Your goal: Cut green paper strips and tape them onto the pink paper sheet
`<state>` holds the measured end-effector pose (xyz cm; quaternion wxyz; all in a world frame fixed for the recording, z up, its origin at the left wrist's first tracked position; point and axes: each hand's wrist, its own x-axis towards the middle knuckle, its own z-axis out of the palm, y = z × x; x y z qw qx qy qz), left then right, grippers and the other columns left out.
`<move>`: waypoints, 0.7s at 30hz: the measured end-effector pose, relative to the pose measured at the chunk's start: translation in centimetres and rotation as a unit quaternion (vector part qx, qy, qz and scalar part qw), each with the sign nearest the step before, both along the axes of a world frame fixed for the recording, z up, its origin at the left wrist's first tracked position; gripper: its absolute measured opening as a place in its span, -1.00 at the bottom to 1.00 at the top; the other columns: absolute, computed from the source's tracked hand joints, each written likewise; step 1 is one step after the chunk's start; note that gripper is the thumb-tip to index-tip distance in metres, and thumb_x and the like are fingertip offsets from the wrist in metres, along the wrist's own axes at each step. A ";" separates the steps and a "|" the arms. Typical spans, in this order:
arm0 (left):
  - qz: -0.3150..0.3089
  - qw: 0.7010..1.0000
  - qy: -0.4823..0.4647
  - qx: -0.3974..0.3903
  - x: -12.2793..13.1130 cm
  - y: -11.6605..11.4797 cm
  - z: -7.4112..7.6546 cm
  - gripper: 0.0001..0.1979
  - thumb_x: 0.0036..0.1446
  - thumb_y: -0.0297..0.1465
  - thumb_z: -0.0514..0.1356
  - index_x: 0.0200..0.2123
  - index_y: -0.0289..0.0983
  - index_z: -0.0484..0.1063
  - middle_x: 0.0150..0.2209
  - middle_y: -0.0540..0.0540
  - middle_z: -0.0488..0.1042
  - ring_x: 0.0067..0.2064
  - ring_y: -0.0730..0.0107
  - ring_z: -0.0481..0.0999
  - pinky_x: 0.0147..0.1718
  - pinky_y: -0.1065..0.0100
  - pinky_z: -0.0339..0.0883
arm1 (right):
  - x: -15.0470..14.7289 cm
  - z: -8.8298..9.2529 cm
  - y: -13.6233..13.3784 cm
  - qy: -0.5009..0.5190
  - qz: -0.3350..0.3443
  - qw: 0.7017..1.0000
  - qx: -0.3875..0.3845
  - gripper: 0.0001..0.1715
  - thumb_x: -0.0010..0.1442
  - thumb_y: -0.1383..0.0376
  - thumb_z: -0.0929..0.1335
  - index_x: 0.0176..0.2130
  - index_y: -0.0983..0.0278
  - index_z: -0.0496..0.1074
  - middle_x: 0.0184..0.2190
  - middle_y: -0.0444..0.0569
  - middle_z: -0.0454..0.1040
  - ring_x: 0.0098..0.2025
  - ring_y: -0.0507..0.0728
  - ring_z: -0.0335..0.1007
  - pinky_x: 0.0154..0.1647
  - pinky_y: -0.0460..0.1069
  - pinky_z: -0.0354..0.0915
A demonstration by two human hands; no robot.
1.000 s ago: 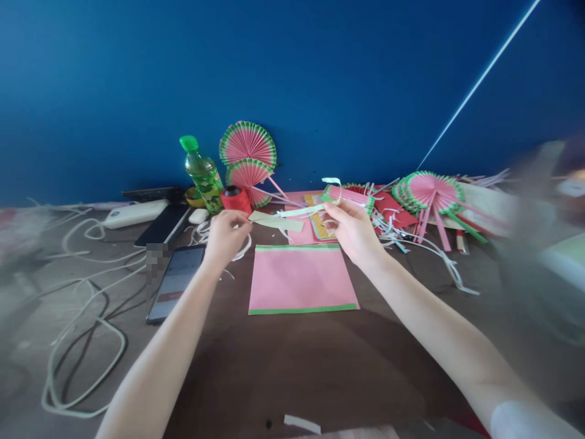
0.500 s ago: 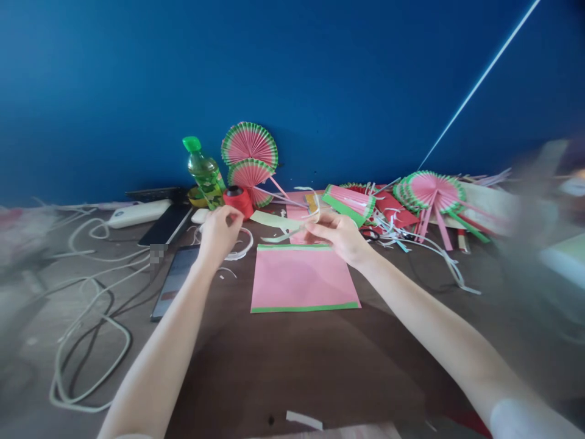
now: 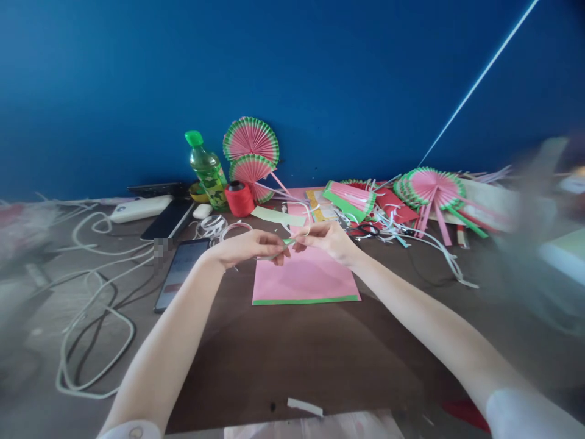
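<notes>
Above the far edge of a pink paper sheet [image 3: 306, 277], my hands have come together over a thin pale strip [image 3: 311, 214] that curls upward. My left hand [image 3: 249, 246] is closed, its fingertips pinching the strip's greenish part. Close beside it, my right hand [image 3: 326, 242] pinches the same strip between thumb and fingers. The sheet lies flat with a green band along its near edge; my fingers partly cover the far one. Behind the hands lie a light green paper piece [image 3: 278, 215] and another pink sheet [image 3: 296, 208].
Left are a phone [image 3: 183, 271], looped white cables [image 3: 98, 311], tape rolls [image 3: 213, 225], a red thread spool [image 3: 239, 200] and a green-capped bottle [image 3: 205, 171]. Pleated paper fans [image 3: 251, 143] lean on the blue wall. Right are scissors [image 3: 365, 230], paper scraps and more fans [image 3: 432, 192].
My left hand has moved right from near the spool to meet my right hand and now pinches the strip. My right hand has shifted slightly left, still holding it.
</notes>
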<state>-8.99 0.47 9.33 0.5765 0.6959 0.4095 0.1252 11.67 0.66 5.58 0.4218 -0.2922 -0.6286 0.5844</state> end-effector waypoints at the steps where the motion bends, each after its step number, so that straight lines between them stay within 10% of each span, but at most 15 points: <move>1: -0.007 1.000 0.000 -0.002 0.0 0.0 -0.1 -0.78 -0.05 -0.20 0.18 -0.42 -0.22 0.48 -0.45 -0.05 0.48 -0.28 0.35 0.42 -0.19 0.34 0.23 | 0.1 -0.2 0.0 0.002 0.006 1.000 0.002 -0.81 -0.05 0.24 0.43 -0.35 0.25 0.54 -0.53 -0.11 0.54 -0.45 0.02 0.47 -0.31 -0.01 0.40; 11: 0.007 0.996 0.077 0.037 0.1 -0.1 0.0 -0.82 -0.18 -0.24 0.24 -0.52 -0.24 0.42 -0.52 0.00 0.43 -0.43 0.42 0.40 -0.41 0.41 0.27 | 2.6 -1.4 0.6 0.061 0.210 0.962 -0.162 -0.75 0.01 0.20 0.36 -0.39 0.36 0.47 -0.46 -0.01 0.54 -0.44 0.09 0.48 -0.38 0.00 0.36; 21: -0.071 0.981 0.169 0.062 0.1 -0.1 -0.2 -0.79 -0.09 -0.28 0.16 -0.36 -0.20 0.50 -0.39 -0.01 0.55 -0.27 0.36 0.46 -0.26 0.41 0.24 | 5.6 -0.6 0.0 -0.101 0.248 0.947 -0.177 -0.72 0.01 0.27 0.40 -0.25 0.34 0.36 -0.33 0.08 0.55 -0.45 0.03 0.48 -0.45 -0.09 0.34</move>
